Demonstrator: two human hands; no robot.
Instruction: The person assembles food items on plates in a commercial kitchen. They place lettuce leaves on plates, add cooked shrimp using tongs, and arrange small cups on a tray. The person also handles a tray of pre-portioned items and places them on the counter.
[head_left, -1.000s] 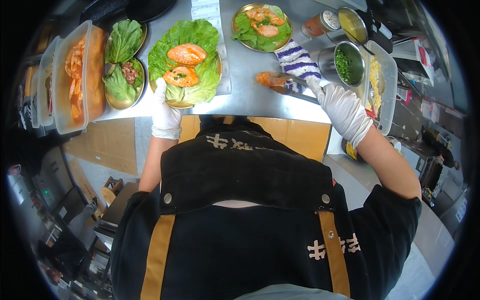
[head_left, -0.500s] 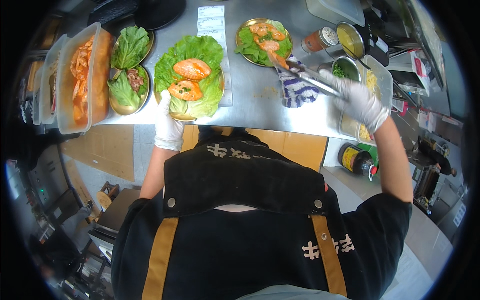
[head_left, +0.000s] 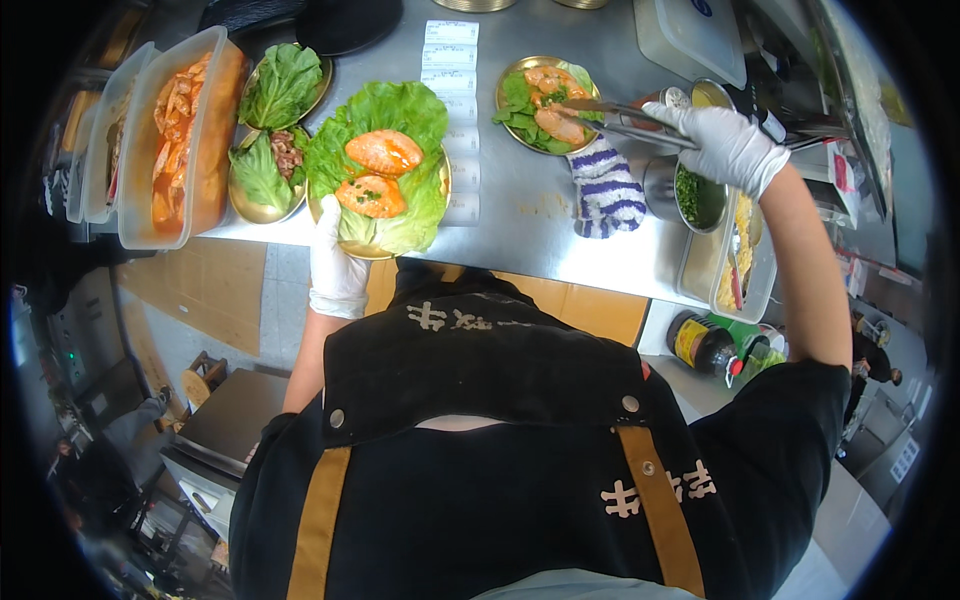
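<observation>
My gloved left hand point(head_left: 337, 265) grips the near rim of a gold plate point(head_left: 447, 190). On that plate lie broad lettuce leaves point(head_left: 408, 115) with two scored orange meat pieces point(head_left: 384, 152), the nearer one dotted with chopped greens. My gloved right hand point(head_left: 728, 148) is closed round metal tongs point(head_left: 640, 122). Their tips reach over a second gold plate point(head_left: 508, 92), at an orange meat slice point(head_left: 560, 125) near its right side; whether they pinch it I cannot tell. More orange meat and leafy greens fill that plate.
At left stand tubs of red marinated meat point(head_left: 182, 130) and two small plates of lettuce point(head_left: 282, 85). Receipts point(head_left: 455, 120) run down the steel counter. A striped cloth point(head_left: 607, 190), a pot of chopped greens point(head_left: 700, 192) and a tub of yellow shreds point(head_left: 742, 255) stand right.
My right hand has moved up and away with the tongs. The meat slice that stuck out past the far plate's edge now lies on that plate. My left hand still holds its plate.
</observation>
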